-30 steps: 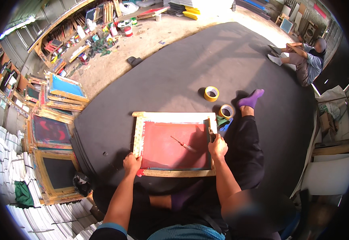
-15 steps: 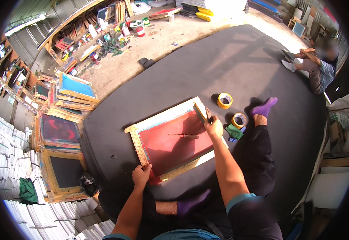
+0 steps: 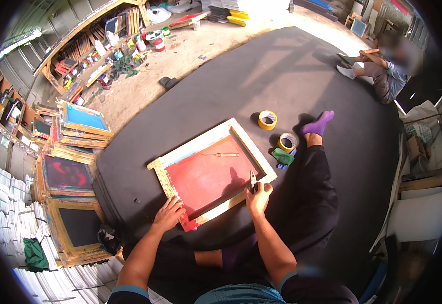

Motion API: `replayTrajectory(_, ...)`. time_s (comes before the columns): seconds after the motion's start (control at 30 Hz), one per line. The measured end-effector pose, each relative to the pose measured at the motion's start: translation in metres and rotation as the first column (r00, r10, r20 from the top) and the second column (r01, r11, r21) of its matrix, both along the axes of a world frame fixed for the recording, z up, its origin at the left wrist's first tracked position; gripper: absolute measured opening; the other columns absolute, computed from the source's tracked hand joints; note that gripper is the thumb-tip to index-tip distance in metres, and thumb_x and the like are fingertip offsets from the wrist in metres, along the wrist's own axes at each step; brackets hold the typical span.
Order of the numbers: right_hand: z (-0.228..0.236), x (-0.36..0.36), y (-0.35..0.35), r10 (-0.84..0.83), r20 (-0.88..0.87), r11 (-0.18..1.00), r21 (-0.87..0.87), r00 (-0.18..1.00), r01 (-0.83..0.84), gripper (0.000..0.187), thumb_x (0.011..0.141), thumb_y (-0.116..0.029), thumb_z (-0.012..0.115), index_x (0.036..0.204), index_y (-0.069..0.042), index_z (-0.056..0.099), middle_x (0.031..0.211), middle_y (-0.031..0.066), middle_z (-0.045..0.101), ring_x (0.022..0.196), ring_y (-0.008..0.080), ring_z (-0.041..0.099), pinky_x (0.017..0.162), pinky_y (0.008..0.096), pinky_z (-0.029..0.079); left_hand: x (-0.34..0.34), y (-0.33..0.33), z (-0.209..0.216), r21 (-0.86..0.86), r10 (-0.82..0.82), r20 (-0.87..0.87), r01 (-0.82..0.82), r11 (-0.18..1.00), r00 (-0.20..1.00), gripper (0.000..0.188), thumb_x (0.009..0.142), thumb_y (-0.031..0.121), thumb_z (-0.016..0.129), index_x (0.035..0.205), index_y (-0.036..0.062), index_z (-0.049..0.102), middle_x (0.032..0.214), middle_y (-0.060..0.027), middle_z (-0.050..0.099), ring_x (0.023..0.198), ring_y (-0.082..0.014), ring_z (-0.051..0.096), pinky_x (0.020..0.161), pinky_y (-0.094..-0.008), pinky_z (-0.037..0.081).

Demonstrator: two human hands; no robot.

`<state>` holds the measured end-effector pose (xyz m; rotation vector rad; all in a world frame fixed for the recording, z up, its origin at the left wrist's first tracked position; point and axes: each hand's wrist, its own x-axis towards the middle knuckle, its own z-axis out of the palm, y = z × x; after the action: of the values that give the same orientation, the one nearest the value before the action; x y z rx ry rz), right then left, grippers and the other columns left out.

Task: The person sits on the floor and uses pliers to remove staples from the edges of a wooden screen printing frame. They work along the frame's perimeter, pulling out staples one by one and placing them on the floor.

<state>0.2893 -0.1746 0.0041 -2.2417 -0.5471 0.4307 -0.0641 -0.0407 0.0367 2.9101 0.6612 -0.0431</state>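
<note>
A wooden screen-printing frame [image 3: 215,134] with red mesh lies on the dark surface before me. My left hand [image 3: 168,214] rests on its near left corner, fingers laid flat over the wood. Just above the near right side, my right hand [image 3: 258,199] is closed around a pair of pliers [image 3: 253,181], jaws pointing away from me. A screwdriver [image 3: 227,154] with a reddish handle lies on the mesh. To the right are two rolls of yellow tape [image 3: 267,120] and a green and blue cloth-like bundle [image 3: 283,158].
Stacked printing frames [image 3: 85,117] and bundled white sheets [image 3: 13,202] stand at the left. My purple-socked foot [image 3: 318,123] is beyond the tape. Another person [image 3: 383,71] sits at the far right. Cans and bottles [image 3: 139,43] clutter the back.
My right hand, with the pliers, has moved from the frame's far right side to its near right side. My left hand has flattened at the corner. The frame appears turned slightly.
</note>
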Motion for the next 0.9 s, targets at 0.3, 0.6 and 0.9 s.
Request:
replayTrajectory(0.3,0.010,0.017,0.034,0.078,-0.082,0.995,0.062,0.994,-0.073,0.066,0.079,-0.032,0.082,0.135,-0.005,0.060,0.150,0.0283,0.044,0.128,0.0461,0.057,0.106,0.0506,0.049,-0.003,0.000,-0.010,0.013,0.015,0.002,-0.015,1.000,1.000,0.043,0.078,0.024,0.080,0.120,0.0187,0.070,0.131,-0.0038,0.062,0.139,-0.0295,0.046,0.120,-0.0578,0.030)
replayTrajectory(0.6,-0.007,0.046,0.103,0.266,-0.185,0.945,0.243,0.946,-0.218,0.047,0.076,-0.024,0.081,0.112,0.005,0.068,0.092,0.0142,0.074,0.086,0.0235,0.070,0.080,0.0385,0.055,0.087,-0.026,-0.031,0.110,0.261,0.034,-0.264,0.958,0.965,0.055,0.075,0.049,0.083,0.123,0.0263,0.071,0.125,-0.0002,0.064,0.135,-0.0257,0.049,0.120,-0.0654,0.022)
replayTrajectory(0.9,0.012,0.007,0.055,0.253,-0.185,0.967,0.068,0.949,-0.245,0.045,0.076,-0.026,0.081,0.103,0.007,0.068,0.087,0.0214,0.073,0.081,0.0303,0.073,0.078,0.0407,0.057,0.142,-0.047,-0.041,0.133,0.284,0.169,-0.308,0.942,0.944,0.051,0.073,0.032,0.082,0.120,0.0172,0.071,0.111,-0.0071,0.061,0.113,-0.0291,0.056,0.118,-0.0620,0.031)
